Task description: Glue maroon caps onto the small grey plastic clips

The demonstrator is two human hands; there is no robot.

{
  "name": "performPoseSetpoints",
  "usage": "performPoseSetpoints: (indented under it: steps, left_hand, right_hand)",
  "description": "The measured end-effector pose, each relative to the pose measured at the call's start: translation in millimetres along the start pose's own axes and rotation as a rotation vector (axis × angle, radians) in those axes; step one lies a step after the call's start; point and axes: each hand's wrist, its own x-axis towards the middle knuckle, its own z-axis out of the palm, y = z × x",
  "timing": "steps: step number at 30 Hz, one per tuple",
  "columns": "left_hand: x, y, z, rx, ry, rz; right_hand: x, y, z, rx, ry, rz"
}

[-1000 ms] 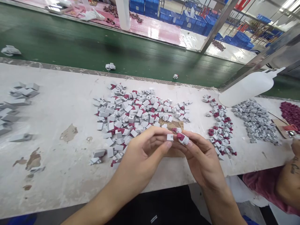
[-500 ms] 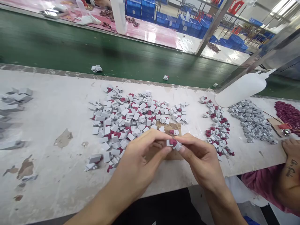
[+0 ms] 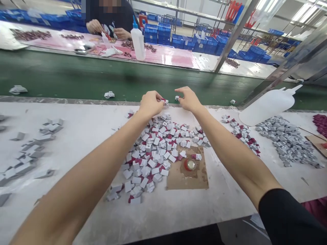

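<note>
Both arms reach forward to the near edge of the green belt [image 3: 127,78]. My left hand [image 3: 151,104] is closed, pinching a small grey-and-maroon plastic piece [image 3: 165,101] between thumb and fingertips. To its right, my right hand [image 3: 189,99] has its index finger stretched out, apart from the thumb. A similar small piece [image 3: 176,98] shows at the right thumb's tip, by the belt's edge; whether they touch is unclear. Below the hands spreads a pile of grey-and-maroon pieces [image 3: 153,146]. A cardboard sheet [image 3: 186,182] bears a small round red-rimmed container [image 3: 190,164].
A white squeeze bottle [image 3: 267,105] leans at the right, by piles of grey parts [image 3: 283,139] and joined pieces [image 3: 242,136]. Grey blocks [image 3: 30,149] lie at left. A metal post [image 3: 230,41] rises beyond the belt. A person [image 3: 109,20] works across it.
Both hands have moved forward from over the cardboard to the belt's edge and separated. My right hand has let go of the piece; my left hand holds one. The view has tilted up.
</note>
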Motion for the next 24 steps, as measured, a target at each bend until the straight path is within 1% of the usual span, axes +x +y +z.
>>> performPoseSetpoints:
  steps: [2, 3, 5, 8, 10, 12, 13, 15, 16, 18, 20, 21, 23, 24]
  left_hand:
    - [29, 4, 10.9, 0.035, -0.029, -0.061]
    - [39, 6, 15.4, 0.047, -0.046, -0.080]
    - [52, 9, 21.6, 0.060, -0.079, -0.099]
    - [55, 10, 22.6, 0.075, -0.101, -0.116]
    - [44, 6, 17.5, 0.089, -0.084, -0.107]
    - [19, 1, 7.0, 0.101, -0.049, -0.063]
    - [0, -2, -0.2, 0.103, -0.031, -0.027]
    - [-47, -14, -18.1, 0.101, -0.002, 0.049]
    - [-74, -25, -28.0, 0.098, 0.012, 0.082]
    - [-127, -56, -46.8, 0.115, 0.060, 0.080]
    - [-173, -97, -61.7, 0.248, 0.202, 0.017]
    - [-193, -119, -67.4, 0.323, 0.275, -0.030]
    - [-224, -157, -75.7, 0.381, 0.357, -0.107]
    - [-237, -172, -78.7, 0.415, 0.395, -0.150]
  right_hand:
    - [27, 3, 14, -0.038, -0.021, -0.016]
    - [33, 4, 18, -0.056, -0.027, -0.021]
    - [34, 8, 18, -0.085, -0.020, -0.028]
    - [15, 15, 8, -0.102, 0.020, -0.035]
    - [1, 26, 1, -0.105, 0.034, -0.033]
    - [-10, 39, -4, -0.112, 0.033, -0.026]
    - [-14, 45, -4, -0.117, 0.032, -0.025]
    - [-20, 54, -4, -0.124, 0.028, -0.034]
    - [-21, 57, -3, -0.128, 0.024, -0.044]
    - [-22, 58, -1, -0.136, 0.007, -0.070]
    - [-21, 53, 3, -0.145, -0.018, -0.101]
    - [-20, 49, 5, -0.149, -0.031, -0.118]
    - [-21, 39, 9, -0.156, -0.060, -0.148]
    - [-23, 34, 10, -0.160, -0.075, -0.159]
